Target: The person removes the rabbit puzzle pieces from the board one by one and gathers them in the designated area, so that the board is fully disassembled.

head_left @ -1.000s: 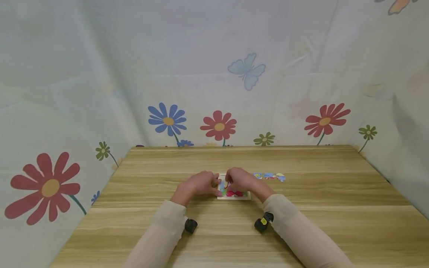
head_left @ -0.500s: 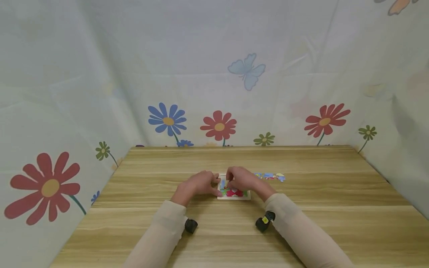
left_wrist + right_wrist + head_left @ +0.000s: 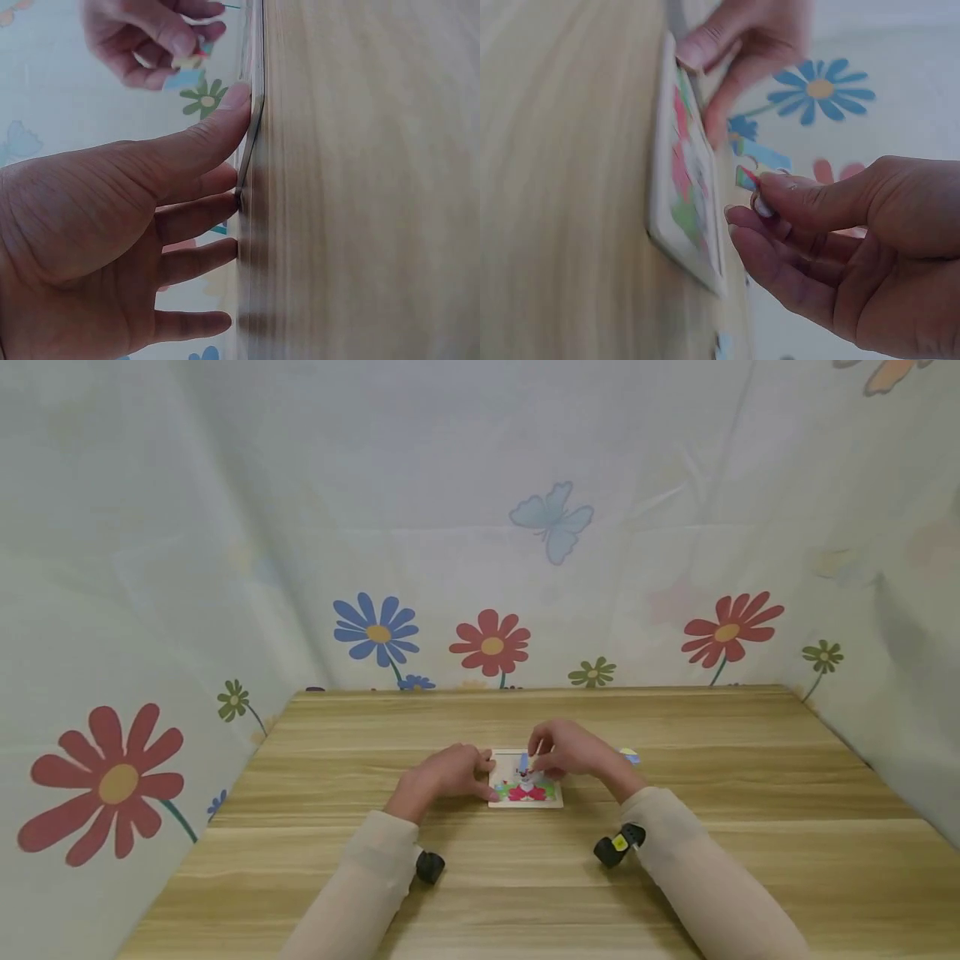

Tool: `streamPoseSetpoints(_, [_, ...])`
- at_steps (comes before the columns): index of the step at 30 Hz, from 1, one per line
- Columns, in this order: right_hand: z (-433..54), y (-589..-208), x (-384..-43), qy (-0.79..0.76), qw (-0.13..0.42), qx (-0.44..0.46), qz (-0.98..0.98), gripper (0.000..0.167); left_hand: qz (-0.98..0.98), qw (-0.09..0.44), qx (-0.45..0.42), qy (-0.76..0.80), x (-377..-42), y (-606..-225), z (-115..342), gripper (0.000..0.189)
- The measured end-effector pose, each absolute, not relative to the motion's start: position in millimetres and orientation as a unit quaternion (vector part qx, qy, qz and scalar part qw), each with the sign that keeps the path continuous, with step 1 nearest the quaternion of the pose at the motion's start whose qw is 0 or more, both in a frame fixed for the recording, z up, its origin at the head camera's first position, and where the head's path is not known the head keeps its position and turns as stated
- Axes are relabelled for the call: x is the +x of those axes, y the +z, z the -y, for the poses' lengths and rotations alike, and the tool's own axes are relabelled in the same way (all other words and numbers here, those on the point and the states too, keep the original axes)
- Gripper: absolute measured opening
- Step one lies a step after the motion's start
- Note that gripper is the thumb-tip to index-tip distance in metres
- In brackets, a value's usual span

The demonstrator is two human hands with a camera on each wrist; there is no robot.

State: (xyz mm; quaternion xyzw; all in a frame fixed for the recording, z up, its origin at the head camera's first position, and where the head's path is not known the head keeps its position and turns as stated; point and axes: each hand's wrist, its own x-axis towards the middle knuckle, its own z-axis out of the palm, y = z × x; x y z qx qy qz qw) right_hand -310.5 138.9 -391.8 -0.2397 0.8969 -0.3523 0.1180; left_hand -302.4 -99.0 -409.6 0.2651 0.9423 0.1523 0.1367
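Note:
A flat jigsaw board (image 3: 526, 803) with a pale frame lies mid-table. Red and green pieces fill its near part, and bare pale backing shows at its left. My left hand (image 3: 450, 772) is at the board's left edge, thumb (image 3: 225, 112) on the rim and the other fingers stretched out alongside. Above the board my right hand (image 3: 573, 750) pinches a jigsaw piece (image 3: 765, 156) between thumb and fingertips. The piece is light blue and yellow with a bit of red and green; fingers hide part of it.
A loose jigsaw piece (image 3: 630, 755), blue and yellow, lies on the wooden table (image 3: 480, 893) right of my right hand. That hand and forearm hide the spot beside it. A flower-printed cloth (image 3: 420, 527) hangs behind the table.
My right hand has moved right and up off the board with a piece in its fingers. The blue patch at the board's left has given way to bare backing. My left hand stays put.

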Motion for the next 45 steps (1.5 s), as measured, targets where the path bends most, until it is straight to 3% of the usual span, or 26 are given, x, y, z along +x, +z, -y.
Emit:
streamPoseSetpoints(5, [-179.7, -388.7, -312.5, -0.384, 0.134, -0.192, -0.893, 0.022, -0.946, 0.134, 0.262, 0.135, -302.8, -412.4, 97.5, 0.064])
streamPoseSetpoints(12, [-209.2, -395.9, -314.3, -0.366, 0.148, -0.196, -0.897, 0.023, -0.946, 0.136, 0.262, 0.133, -302.6, -412.0, 96.0, 0.064])
streamPoseSetpoints(45, [-202.0, -402.9, -308.6, -0.313, 0.148, -0.161, -0.924, 0.017, -0.943, 0.139, 0.26, 0.152, -303.3, -412.3, 96.3, 0.065])
